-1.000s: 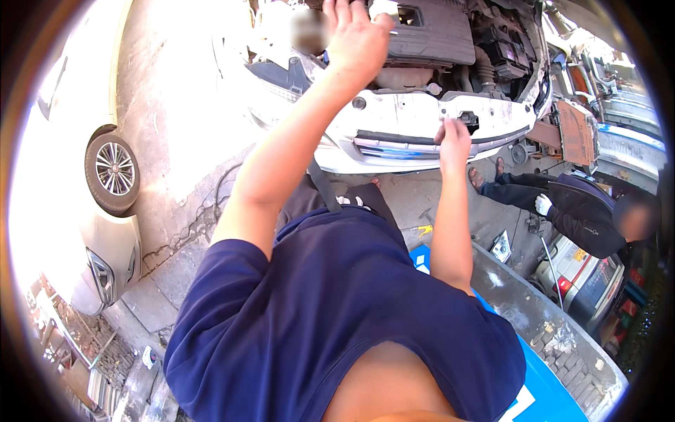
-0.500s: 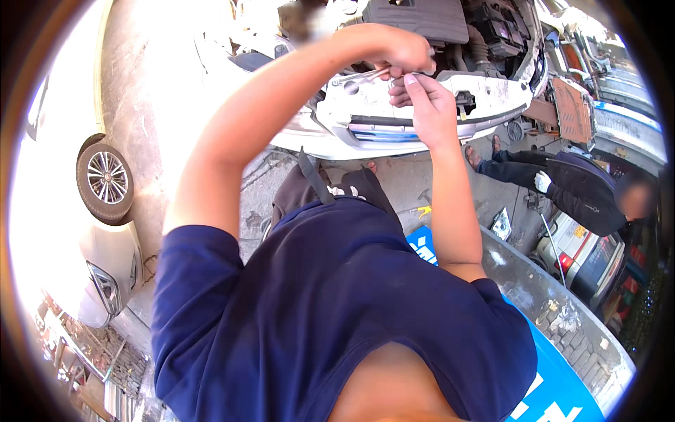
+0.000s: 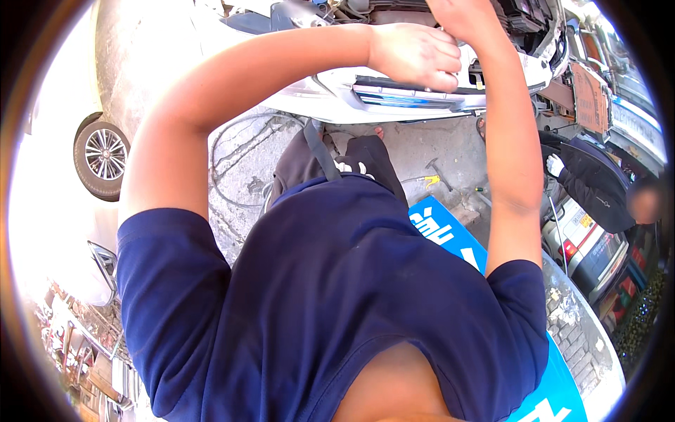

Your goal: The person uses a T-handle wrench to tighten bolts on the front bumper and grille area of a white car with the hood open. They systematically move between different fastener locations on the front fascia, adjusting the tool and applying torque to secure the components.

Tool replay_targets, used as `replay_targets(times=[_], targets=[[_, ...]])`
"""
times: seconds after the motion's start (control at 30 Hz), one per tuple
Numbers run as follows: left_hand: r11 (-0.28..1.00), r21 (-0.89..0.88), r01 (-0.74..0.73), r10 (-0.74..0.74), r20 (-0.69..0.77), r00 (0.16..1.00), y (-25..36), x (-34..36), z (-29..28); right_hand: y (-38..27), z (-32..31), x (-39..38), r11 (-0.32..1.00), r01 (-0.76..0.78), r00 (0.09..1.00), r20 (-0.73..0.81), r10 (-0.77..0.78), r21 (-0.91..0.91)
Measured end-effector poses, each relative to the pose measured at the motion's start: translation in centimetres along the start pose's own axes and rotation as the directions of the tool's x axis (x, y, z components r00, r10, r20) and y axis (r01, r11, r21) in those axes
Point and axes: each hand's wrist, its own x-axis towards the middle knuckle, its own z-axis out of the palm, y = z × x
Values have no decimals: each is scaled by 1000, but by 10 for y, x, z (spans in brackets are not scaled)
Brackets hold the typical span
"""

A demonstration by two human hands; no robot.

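Observation:
Over the front of a white car [image 3: 320, 95] with open engine bay [image 3: 380, 14], my left hand [image 3: 425, 60] is closed, with fingers curled; what it holds, if anything, is hidden. It hangs just above the bumper's dark grille slot with silver-blue trim [image 3: 394, 97]. My right hand [image 3: 457, 17] reaches up past it to the top edge of the picture, beside the engine bay; its fingers are largely cut off, so I cannot tell their state.
At left stands another pale car with a wheel [image 3: 102, 155]. A co-worker in dark clothes and white glove [image 3: 598, 190] is at right, near another vehicle [image 3: 583, 246]. Below me lie a hose [image 3: 235, 200], a yellow-handled tool [image 3: 432, 181] and a blue sign board [image 3: 439, 228].
Both hands met over the bumper, with thin metal items between them. Since then my left hand has shifted right and down, and my right hand has moved up and right toward the top edge.

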Motion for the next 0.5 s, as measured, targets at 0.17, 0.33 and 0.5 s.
replay_targets(times=[0.17, 0.33, 0.5], targets=[[929, -150, 337, -368, -318, 874, -2, -26, -15, -6, -21, -23, 959, -243, 940, 211, 270, -142], [-54, -888, 456, -998, 61, 1, -26, -39, -40, -10, -16, -27, 958, -254, 957, 109, 269, -137], [-35, -967, 251, -999, 38, 8, -31, -42, -42, -45, -13, -10, 880, -330, 874, 241, 422, -343]])
